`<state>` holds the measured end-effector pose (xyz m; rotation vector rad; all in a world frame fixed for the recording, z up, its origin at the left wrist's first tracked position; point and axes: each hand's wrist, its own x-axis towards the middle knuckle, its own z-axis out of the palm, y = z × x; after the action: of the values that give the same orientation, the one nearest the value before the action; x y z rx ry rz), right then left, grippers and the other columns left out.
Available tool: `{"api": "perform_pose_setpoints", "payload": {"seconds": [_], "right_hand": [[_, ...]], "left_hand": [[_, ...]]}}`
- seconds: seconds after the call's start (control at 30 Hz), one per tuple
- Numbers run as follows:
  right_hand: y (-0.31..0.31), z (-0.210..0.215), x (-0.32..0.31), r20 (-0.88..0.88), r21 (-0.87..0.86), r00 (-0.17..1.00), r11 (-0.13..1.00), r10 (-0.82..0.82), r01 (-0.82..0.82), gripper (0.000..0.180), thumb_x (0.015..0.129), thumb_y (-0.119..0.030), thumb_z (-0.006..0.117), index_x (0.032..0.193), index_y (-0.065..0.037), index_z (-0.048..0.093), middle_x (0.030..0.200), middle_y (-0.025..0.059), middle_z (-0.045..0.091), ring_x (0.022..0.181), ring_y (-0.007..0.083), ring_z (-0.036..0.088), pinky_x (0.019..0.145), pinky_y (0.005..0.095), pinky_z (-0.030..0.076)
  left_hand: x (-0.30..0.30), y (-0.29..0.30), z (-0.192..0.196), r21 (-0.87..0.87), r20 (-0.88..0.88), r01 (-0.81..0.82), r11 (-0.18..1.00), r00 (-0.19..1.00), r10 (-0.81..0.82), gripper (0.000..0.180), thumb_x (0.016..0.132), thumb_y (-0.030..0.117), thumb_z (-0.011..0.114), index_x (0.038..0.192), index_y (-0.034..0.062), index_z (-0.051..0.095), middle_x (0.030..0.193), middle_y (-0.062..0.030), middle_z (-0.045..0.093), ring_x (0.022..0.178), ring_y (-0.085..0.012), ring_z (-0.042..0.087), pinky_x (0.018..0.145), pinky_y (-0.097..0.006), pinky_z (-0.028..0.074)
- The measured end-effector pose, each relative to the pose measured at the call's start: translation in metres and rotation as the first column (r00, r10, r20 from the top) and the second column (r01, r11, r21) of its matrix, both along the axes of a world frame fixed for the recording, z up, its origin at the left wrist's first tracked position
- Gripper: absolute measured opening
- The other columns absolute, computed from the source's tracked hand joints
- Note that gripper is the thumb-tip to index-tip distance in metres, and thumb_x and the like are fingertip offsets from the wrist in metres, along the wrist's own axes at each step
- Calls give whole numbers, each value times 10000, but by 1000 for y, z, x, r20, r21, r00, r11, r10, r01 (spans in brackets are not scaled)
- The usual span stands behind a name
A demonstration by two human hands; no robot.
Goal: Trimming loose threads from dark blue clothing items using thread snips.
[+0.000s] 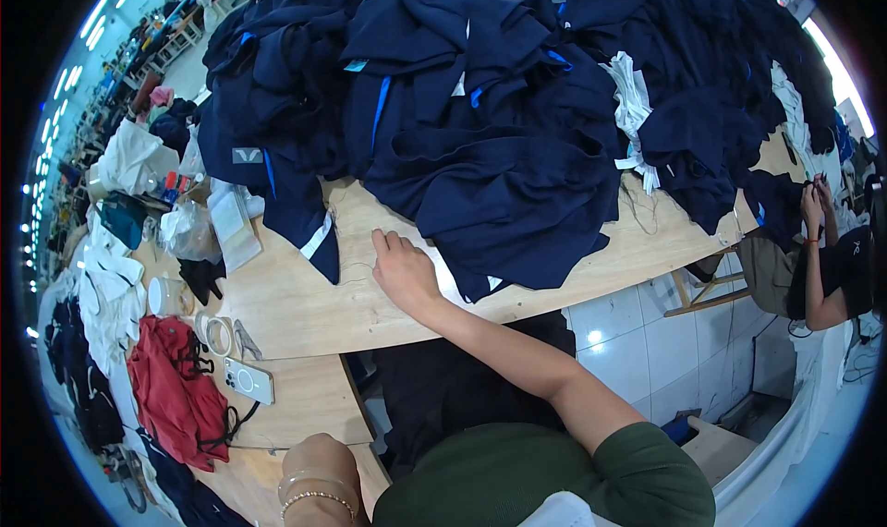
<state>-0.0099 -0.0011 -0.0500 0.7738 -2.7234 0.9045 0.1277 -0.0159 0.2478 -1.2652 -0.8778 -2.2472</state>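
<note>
Garment workshop: navy garment heap point(480, 111) on long worktable point(305, 305), fluorescent rows.

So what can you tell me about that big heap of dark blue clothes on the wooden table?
The heap of dark blue clothes covers the far half of the wooden table and is piled loosely, the pieces crumpled and overlapping. The fabric looks soft and matt. Brighter blue strips, small grey patches and white trim show here and there, and a white bundle pokes out at the right. The front edge droops toward the person's right hand, which rests flat on the tabletop just beside it, seemingly not gripping any cloth.
</note>
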Motion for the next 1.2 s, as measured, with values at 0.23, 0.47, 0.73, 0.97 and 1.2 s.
{"api": "perform_pose_setpoints", "payload": {"seconds": [0.23, 0.47, 0.73, 0.97, 1.2], "right_hand": [[12, 7, -5, 23, -15, 1000, 1000, 15, -14, 425, 787, -195, 639, 1130, -3, 478, 868, 128, 557, 795, 262, 613, 657, 353, 522], [8, 4, -10, 50, -2, 999, 1000, -10, 10, 330, 775, -118, 617, 1048, -22, 459, 838, 144, 565, 756, 281, 632, 632, 367, 534], [24, 18, -3, 178, -409, 980, 913, 83, -3, 334, 805, -58, 584, 1101, -49, 431, 737, 118, 562, 580, 251, 628, 504, 344, 509], [81, 23, 21, 643, -762, 353, 521, 680, 385, 323, 854, 4, 526, 1157, -26, 420, 814, 74, 537, 556, 131, 577, 484, 237, 454], [125, 34, 25, 625, -736, 241, 457, 743, 499, 340, 857, -30, 554, 1170, -30, 423, 918, 100, 607, 680, 137, 608, 604, 220, 481]], "left_hand": [[-17, -1, -2, -14, 14, 55, 998, 998, -55, 177, 859, 16, 559, 881, 145, 678, 872, 64, 638, 778, -72, 568, 718, -267, 337], [-6, -18, -1, -73, 19, -130, 989, 991, 132, 108, 863, 157, 637, 952, 188, 691, 867, 57, 613, 789, -90, 547, 765, -290, 369], [-1, -16, -45, 40, 373, -501, 864, 810, 452, 295, 815, 220, 685, 667, 99, 461, 687, -11, 436, 580, -133, 440, 543, -301, 293], [-9, -45, -148, -446, 591, -451, 773, 500, 633, 247, 852, 192, 652, 703, 57, 509, 676, -31, 434, 620, -130, 385, 588, -284, 324], [-11, -32, -159, -744, 570, -418, 521, 10, 822, 90, 893, 53, 574, 812, 15, 558, 665, 0, 458, 533, -39, 375, 494, -173, 287]]}}
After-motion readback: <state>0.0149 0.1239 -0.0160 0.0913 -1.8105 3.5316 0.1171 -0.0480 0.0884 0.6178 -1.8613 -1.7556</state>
